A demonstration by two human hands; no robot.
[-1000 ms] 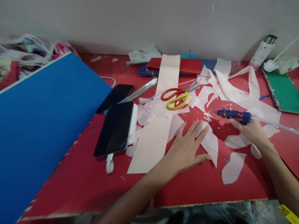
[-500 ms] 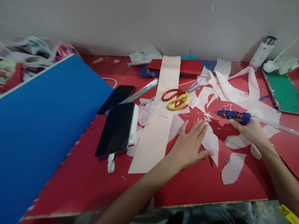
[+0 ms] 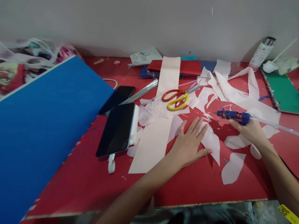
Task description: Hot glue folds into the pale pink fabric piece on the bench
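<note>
My left hand (image 3: pixel 189 144) lies palm down over the red table (image 3: pixel 93 189), fingers spread, holding nothing. Its fingertips reach a pale pink paper petal (image 3: pixel 211 141); whether they press on it I cannot tell. My right hand (image 3: pixel 253 132) is wrapped round a blue hot glue gun (image 3: pixel 233 116), whose nozzle points left and whose clear glue stick (image 3: pixel 275 123) juts out to the right. Cut petal shapes (image 3: pixel 233 168) lie below the gun. Scissors (image 3: pixel 177 99) with red and yellow handles rest above my left hand on a long pale paper strip (image 3: pixel 154 149).
A big blue board (image 3: pixel 53 124) leans in from the left. Two dark devices, a tablet (image 3: pixel 116 129) and a phone (image 3: pixel 123 95), lie beside silvery wires (image 3: pixel 142 91). Crumpled paper strips (image 3: pixel 233 87), a flask (image 3: pixel 263 54) and a green board (image 3: pixel 283 90) are at the right.
My left hand's fingers have shifted slightly left and spread wider, and the petal near them has turned a little. My right hand and the glue gun stay in place.
</note>
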